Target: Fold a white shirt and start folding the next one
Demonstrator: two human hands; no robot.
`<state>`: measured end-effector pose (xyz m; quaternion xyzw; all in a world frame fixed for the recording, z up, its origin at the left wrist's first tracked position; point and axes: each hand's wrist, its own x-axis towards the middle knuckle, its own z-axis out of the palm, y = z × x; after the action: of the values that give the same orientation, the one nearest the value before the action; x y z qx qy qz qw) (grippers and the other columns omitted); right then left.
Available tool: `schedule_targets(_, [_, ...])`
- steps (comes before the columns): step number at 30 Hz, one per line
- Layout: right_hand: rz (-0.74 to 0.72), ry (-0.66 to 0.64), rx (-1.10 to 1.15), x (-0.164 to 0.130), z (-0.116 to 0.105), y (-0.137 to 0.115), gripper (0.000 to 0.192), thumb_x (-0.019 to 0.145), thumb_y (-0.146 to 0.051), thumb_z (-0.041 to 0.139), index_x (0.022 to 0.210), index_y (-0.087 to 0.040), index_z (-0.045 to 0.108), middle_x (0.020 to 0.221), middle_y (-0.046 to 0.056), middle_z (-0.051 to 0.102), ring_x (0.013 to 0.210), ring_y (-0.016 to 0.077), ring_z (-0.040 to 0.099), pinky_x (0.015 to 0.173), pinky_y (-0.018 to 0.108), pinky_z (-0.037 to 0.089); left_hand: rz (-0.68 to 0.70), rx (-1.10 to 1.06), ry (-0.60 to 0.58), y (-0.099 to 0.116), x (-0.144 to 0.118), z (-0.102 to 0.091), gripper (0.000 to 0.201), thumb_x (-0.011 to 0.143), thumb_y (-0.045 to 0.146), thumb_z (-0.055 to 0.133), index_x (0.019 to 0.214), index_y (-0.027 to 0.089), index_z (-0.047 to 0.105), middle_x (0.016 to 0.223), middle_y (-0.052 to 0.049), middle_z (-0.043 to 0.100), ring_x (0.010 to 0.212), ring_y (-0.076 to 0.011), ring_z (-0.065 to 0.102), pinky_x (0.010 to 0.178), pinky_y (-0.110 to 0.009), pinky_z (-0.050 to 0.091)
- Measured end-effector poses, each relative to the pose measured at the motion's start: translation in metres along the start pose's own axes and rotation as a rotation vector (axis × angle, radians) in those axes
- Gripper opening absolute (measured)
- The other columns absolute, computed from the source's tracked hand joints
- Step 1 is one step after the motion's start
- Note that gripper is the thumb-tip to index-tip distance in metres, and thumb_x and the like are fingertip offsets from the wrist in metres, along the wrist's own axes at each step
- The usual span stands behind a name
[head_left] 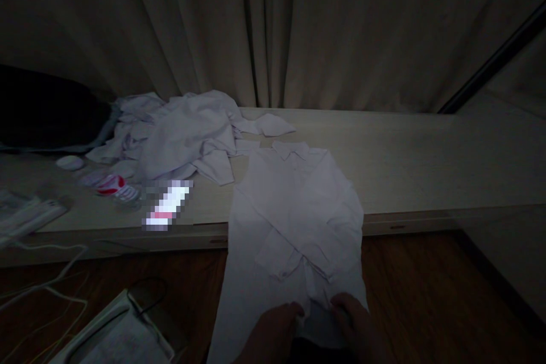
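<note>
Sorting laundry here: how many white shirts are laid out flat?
1: the white shirt spread over the ledge edge, both hands at its hem. The crumpled white pile may hide more.

A white shirt (294, 222) lies flat, with its collar far away on the low shelf and its bottom hanging over the edge. Its sleeves are folded across the middle. Both hands hold its bottom edge.

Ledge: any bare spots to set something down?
The ledge is bare right of the flat shirt, up to the curtain. The left is crowded: clothes pile, bottle, cables. Both hands, left hand and right hand, grip the shirt's hem.
</note>
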<state>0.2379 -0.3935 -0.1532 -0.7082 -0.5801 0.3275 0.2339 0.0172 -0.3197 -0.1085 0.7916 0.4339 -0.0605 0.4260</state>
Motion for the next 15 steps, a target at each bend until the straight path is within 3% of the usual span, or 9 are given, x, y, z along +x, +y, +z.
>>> schedule_targets(2, [0.077, 0.024, 0.099, 0.002, -0.007, -0.003, 0.026, 0.088, -0.039, 0.040, 0.091, -0.021, 0.058, 0.090, 0.005, 0.065, 0.085, 0.0176, 0.059, 0.077, 0.028, 0.047, 0.001, 0.036, 0.016, 0.001, 0.002, 0.003, 0.037, 0.082, 0.013, 0.034, 0.110, 0.023, 0.056, 0.103, -0.007, 0.068, 0.096, -0.0196, 0.062, 0.082, -0.032, 0.046])
schedule_targets(6, [0.098, -0.001, 0.148, 0.006, -0.012, -0.005, 0.029, 0.087, -0.044, 0.040, 0.083, -0.021, 0.057, 0.080, 0.002, 0.064, 0.075, 0.0165, 0.060, 0.070, 0.026, 0.046, 0.007, 0.302, -0.051, 0.002, 0.014, 0.019, 0.035, 0.079, 0.013, 0.041, 0.108, 0.019, 0.058, 0.105, -0.013, 0.065, 0.097, -0.0285, 0.059, 0.084, -0.045, 0.043])
schedule_targets(11, [0.074, -0.022, 0.101, 0.005, -0.007, 0.000, 0.031, 0.086, -0.046, 0.039, 0.085, -0.021, 0.058, 0.083, 0.004, 0.065, 0.079, 0.0180, 0.060, 0.074, 0.028, 0.046, 0.146, 0.381, -0.061, 0.012, 0.025, 0.033, 0.030, 0.084, 0.017, 0.036, 0.102, 0.019, 0.060, 0.103, -0.014, 0.064, 0.097, -0.0288, 0.058, 0.081, -0.044, 0.043])
schedule_targets(15, [0.064, -0.040, 0.063, 0.006, -0.003, 0.008, 0.032, 0.086, -0.046, 0.040, 0.086, -0.022, 0.060, 0.086, 0.005, 0.066, 0.082, 0.0182, 0.061, 0.076, 0.028, 0.047, 0.162, 0.400, -0.103, 0.016, 0.030, 0.039, 0.033, 0.085, 0.022, 0.038, 0.112, 0.018, 0.056, 0.102, -0.017, 0.065, 0.094, -0.0322, 0.060, 0.080, -0.048, 0.044])
